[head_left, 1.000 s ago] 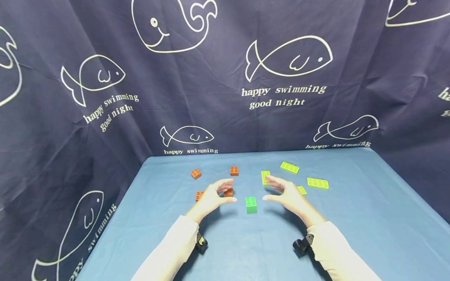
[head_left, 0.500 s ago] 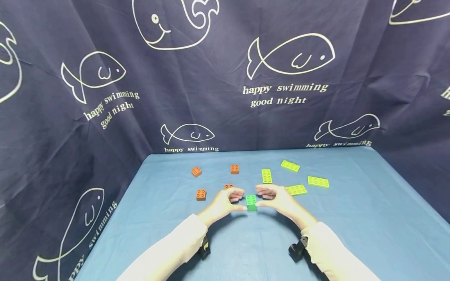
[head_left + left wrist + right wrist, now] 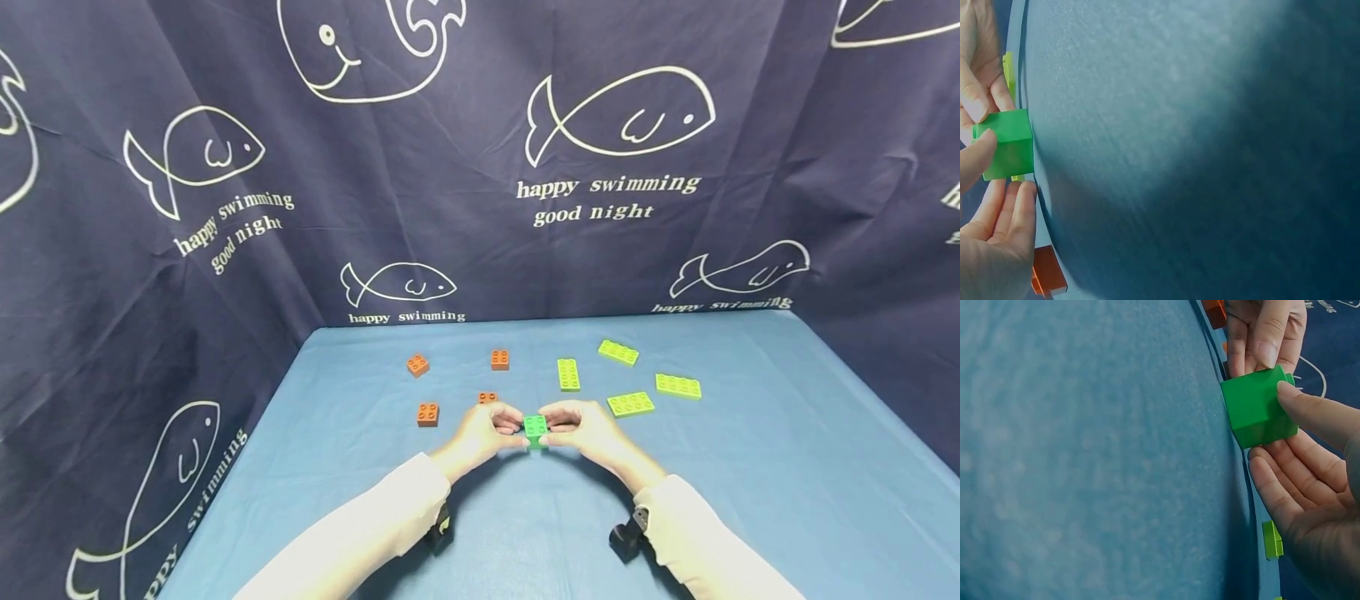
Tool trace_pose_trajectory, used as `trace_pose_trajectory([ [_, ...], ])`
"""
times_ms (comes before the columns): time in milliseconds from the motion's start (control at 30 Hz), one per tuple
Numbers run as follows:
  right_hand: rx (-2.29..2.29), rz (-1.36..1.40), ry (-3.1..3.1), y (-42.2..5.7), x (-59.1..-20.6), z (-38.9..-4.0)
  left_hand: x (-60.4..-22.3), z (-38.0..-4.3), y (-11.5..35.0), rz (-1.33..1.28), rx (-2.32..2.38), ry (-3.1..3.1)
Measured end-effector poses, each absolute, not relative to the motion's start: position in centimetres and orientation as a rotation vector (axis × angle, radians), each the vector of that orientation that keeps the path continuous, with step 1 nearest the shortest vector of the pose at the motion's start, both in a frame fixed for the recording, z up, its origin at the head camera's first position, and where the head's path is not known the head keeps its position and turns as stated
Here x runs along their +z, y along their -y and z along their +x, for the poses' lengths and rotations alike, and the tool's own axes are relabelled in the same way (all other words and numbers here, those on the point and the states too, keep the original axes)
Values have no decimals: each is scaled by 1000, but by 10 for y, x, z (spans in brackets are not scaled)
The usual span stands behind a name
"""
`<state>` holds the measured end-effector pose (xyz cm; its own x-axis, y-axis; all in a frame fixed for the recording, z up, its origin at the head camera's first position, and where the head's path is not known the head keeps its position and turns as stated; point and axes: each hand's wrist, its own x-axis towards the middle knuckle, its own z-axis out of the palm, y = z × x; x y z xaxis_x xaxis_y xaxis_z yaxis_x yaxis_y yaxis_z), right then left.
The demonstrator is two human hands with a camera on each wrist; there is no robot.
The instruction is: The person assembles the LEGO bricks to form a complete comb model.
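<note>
Midway between the left and right edges of the blue surface (image 3: 787, 467), nearer than the loose pieces, is a bright green, cube-like plastic block (image 3: 536, 427) with its studs up. The left hand (image 3: 483, 432) and the right hand (image 3: 592, 427) hold it between them, one from each side. Each grip is closed down to about the block's width, thumb on the near side and curved fingers reaching round behind and below. Whether its base touches the surface or is slightly raised cannot be told for sure.

Toward the far left corner of the surface lie four orange-red square plastic bricks (image 3: 428, 414), one partly hidden behind the left hand; toward the far right corner lie four flat lime-green oblong plastic plates (image 3: 631, 404), well apart from the block.

To handle the block well, the two thumbs should press evenly at matching heights, so that it neither twists nor tips toward one hand. Light pressure ought to be enough, as the plastic looks rigid and smooth. Fingertips are best kept low on the walls, leaving the studs uncovered, and the left knuckles should stay off the orange-red brick just behind them.
</note>
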<state>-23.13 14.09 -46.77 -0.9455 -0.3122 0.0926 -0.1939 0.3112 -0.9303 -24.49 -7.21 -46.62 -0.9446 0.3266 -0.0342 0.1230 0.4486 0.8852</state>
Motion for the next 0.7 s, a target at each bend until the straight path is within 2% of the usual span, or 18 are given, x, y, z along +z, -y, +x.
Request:
trace_pose_trajectory([
  [467,-1729,-501,-2454,-144,-472,-226,-468,-242,69,395,1490,-2490],
  [700,-1729,-507,-2427,-142,-470,-226,-467,-240,74,475,1593,-2434],
])
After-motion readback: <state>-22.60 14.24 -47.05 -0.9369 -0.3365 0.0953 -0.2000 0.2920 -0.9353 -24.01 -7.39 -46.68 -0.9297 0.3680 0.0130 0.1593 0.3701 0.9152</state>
